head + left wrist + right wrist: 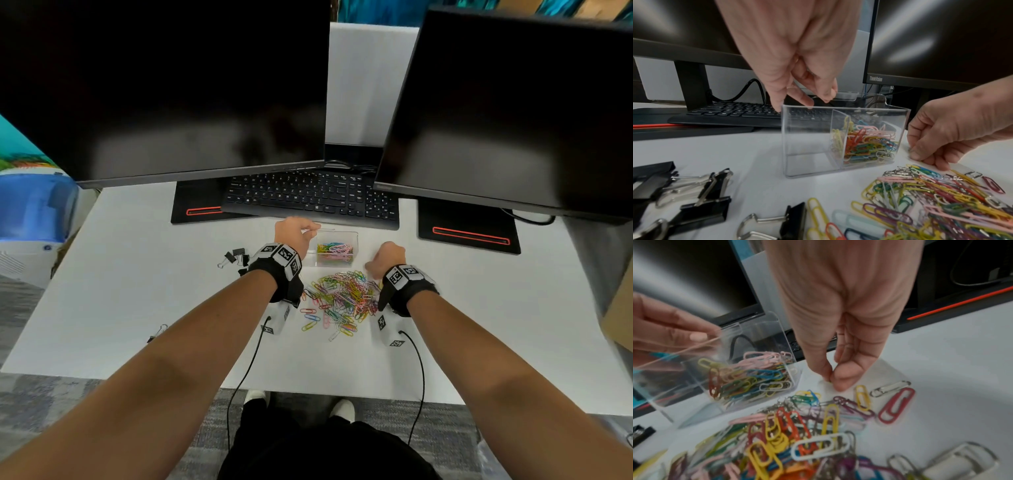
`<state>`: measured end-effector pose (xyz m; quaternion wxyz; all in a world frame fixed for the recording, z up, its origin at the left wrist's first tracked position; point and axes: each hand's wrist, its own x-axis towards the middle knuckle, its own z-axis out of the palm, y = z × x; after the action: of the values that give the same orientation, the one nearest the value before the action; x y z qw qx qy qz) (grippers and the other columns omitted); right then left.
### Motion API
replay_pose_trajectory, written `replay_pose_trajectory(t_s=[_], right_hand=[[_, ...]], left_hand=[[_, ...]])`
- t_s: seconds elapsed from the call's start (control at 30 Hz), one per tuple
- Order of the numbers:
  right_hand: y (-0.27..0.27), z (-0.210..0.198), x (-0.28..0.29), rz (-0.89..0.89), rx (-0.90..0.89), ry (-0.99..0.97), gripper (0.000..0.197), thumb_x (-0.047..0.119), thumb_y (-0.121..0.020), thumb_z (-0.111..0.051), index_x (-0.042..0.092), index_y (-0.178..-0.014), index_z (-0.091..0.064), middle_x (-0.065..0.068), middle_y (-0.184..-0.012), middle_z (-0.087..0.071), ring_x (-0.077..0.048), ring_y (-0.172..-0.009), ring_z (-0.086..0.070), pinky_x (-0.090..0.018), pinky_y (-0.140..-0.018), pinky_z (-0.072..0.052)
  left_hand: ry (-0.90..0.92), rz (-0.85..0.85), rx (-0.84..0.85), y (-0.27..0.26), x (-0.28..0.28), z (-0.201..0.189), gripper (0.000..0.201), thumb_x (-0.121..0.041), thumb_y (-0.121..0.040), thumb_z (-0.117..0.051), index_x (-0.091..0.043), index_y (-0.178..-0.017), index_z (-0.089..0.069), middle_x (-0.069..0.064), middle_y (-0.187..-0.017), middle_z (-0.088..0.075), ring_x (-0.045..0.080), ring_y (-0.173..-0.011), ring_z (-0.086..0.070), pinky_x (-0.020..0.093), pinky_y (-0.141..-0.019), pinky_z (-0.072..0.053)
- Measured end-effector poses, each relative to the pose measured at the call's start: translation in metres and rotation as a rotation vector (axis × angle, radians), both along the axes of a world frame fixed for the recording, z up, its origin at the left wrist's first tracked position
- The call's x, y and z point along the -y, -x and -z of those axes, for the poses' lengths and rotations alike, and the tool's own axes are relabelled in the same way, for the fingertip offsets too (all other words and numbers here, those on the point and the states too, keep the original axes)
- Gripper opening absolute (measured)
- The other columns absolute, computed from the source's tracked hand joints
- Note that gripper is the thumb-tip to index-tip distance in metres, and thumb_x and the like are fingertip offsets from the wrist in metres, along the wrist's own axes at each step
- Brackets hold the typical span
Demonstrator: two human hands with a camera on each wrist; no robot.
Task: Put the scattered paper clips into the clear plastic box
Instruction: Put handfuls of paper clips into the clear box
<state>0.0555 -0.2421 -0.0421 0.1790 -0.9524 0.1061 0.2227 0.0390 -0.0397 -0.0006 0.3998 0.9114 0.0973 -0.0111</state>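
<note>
Your right hand (pixel 840 331) points fingers-down at the white bench (pixel 941 369), thumb and fingertips pressed together; what they pinch I cannot tell. The pile of coloured wire paper clips (pixel 797 434) lies just behind those fingertips, toward you. The clear plastic box (pixel 840 138) stands just left. Your left hand (pixel 795 56) hovers over its rim, fingers loosely curled.

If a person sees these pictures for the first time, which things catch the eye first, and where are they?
First, the heap of colourful paper clips on the white desk between both wrists. Behind it stands the clear plastic box, its right compartment partly filled; the left hand is at its rim. Two dark monitors fill the background.
</note>
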Motion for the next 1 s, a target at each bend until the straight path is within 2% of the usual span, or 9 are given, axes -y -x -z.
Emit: replay_pose_trajectory(t_s=[0.13,0.2,0.43,0.53,0.6,0.67,0.8,0.9,1.0], right_hand=[[0.001,-0.002,0.001,0.036,-0.011,0.016,0.021,0.017,-0.076,-0.07,0.002,-0.089,-0.062,-0.011,-0.097,-0.067,-0.028,-0.099,-0.066,-0.026,-0.072,-0.051],[0.001,0.0,0.001,0.021,-0.006,0.028,0.026,0.018,-0.079,-0.069,0.001,-0.098,-0.067,-0.009,-0.104,-0.069,-0.026,-0.102,-0.066,-0.028,-0.081,-0.055],[0.013,0.001,-0.003,-0.088,0.011,0.008,0.023,0.007,-0.086,-0.054,0.0,-0.106,-0.065,-0.018,-0.112,-0.065,-0.033,-0.102,-0.063,-0.034,-0.084,-0.053],[0.017,-0.014,-0.007,-0.065,0.26,-0.067,0.019,0.001,-0.087,-0.045,0.001,-0.096,-0.062,-0.019,-0.105,-0.063,-0.034,-0.095,-0.06,-0.034,-0.079,-0.049],[0.021,-0.031,-0.015,0.007,0.508,-0.22,0.013,0.001,-0.088,-0.048,0.005,-0.09,-0.059,-0.015,-0.099,-0.06,-0.029,-0.085,-0.059,-0.033,-0.076,-0.047],[0.025,-0.048,-0.025,-0.053,0.603,-0.344,0.008,0.006,-0.089,-0.054,0.009,-0.09,-0.061,-0.011,-0.098,-0.059,-0.022,-0.079,-0.059,-0.031,-0.075,-0.049],[0.028,-0.062,-0.036,-0.238,0.496,-0.319,0.016,0.01,-0.088,-0.061,0.011,-0.102,-0.068,-0.008,-0.108,-0.061,-0.018,-0.078,-0.063,-0.032,-0.082,-0.053],[0.032,-0.063,-0.024,-0.155,0.485,-0.325,0.021,0.005,-0.088,-0.058,0.008,-0.106,-0.068,-0.011,-0.113,-0.061,-0.022,-0.085,-0.065,-0.028,-0.086,-0.05],[0.046,-0.052,-0.002,-0.126,0.433,-0.277,0.024,0.002,-0.088,-0.054,0.007,-0.107,-0.068,-0.014,-0.116,-0.061,-0.027,-0.095,-0.064,-0.026,-0.09,-0.046]], left_hand=[[0.0,0.005,0.004,0.001,-0.001,0.0,0.019,-0.011,-0.09,-0.061,-0.011,-0.104,-0.073,0.008,-0.112,-0.069,0.019,-0.109,-0.059,0.015,-0.09,-0.034],[-0.002,0.008,0.002,0.0,-0.001,0.0,0.019,-0.012,-0.09,-0.061,-0.012,-0.105,-0.073,0.007,-0.113,-0.068,0.019,-0.109,-0.059,0.013,-0.089,-0.034],[0.0,0.013,-0.011,-0.001,-0.002,0.003,0.019,-0.013,-0.091,-0.061,-0.013,-0.104,-0.073,0.006,-0.111,-0.069,0.019,-0.109,-0.059,0.015,-0.092,-0.033],[0.006,0.019,-0.002,-0.002,-0.004,0.003,0.019,-0.013,-0.09,-0.06,-0.013,-0.104,-0.073,0.007,-0.111,-0.069,0.019,-0.108,-0.059,0.015,-0.09,-0.034],[0.005,0.027,-0.001,-0.002,-0.004,0.004,0.019,-0.013,-0.091,-0.06,-0.013,-0.105,-0.073,0.007,-0.112,-0.069,0.019,-0.108,-0.059,0.015,-0.089,-0.035],[0.002,0.04,-0.002,-0.003,-0.004,0.004,0.019,-0.013,-0.091,-0.06,-0.014,-0.104,-0.073,0.006,-0.111,-0.069,0.02,-0.108,-0.06,0.018,-0.092,-0.038],[-0.014,0.048,-0.005,-0.003,-0.004,0.002,0.018,-0.014,-0.09,-0.06,-0.016,-0.103,-0.074,0.005,-0.11,-0.07,0.019,-0.106,-0.062,0.019,-0.092,-0.04],[-0.014,0.073,-0.003,0.001,-0.007,-0.001,0.022,-0.013,-0.091,-0.059,-0.015,-0.108,-0.072,0.006,-0.115,-0.068,0.02,-0.112,-0.059,0.022,-0.097,-0.04],[-0.102,0.141,0.055,0.014,-0.009,-0.001,0.03,-0.015,-0.091,-0.058,-0.016,-0.12,-0.065,0.003,-0.13,-0.058,0.017,-0.124,-0.05,0.025,-0.106,-0.032]])
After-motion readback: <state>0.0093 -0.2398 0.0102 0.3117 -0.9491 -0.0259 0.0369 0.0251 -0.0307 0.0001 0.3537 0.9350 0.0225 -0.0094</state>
